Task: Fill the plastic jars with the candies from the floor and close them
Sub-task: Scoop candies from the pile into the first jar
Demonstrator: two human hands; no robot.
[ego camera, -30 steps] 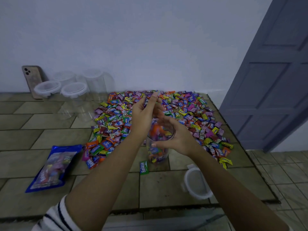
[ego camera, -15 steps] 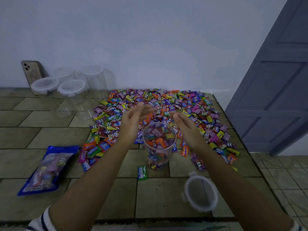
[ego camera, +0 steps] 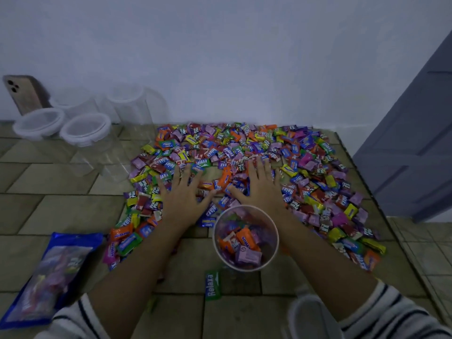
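A wide pile of bright wrapped candies (ego camera: 244, 148) covers the tiled floor by the wall. A clear open plastic jar (ego camera: 245, 237), partly filled with candies, stands upright in front of the pile between my forearms. My left hand (ego camera: 186, 194) lies flat, fingers spread, on the candies just behind and left of the jar. My right hand (ego camera: 261, 184) lies flat on the candies just behind the jar. Neither hand holds anything. The jar's white lid (ego camera: 311, 316) lies on the floor at the lower right, partly under my right sleeve.
Several empty clear jars with lids (ego camera: 84, 129) stand at the back left by the wall, with a phone (ego camera: 23, 96) leaning behind them. A blue candy bag (ego camera: 52, 275) lies at the lower left. One green candy (ego camera: 212, 286) lies alone before the jar. A grey door (ego camera: 415, 148) stands at the right.
Both hands left the jar's mouth, moved forward and came down flat on the candy pile. The camera tilted down and closer to the floor.
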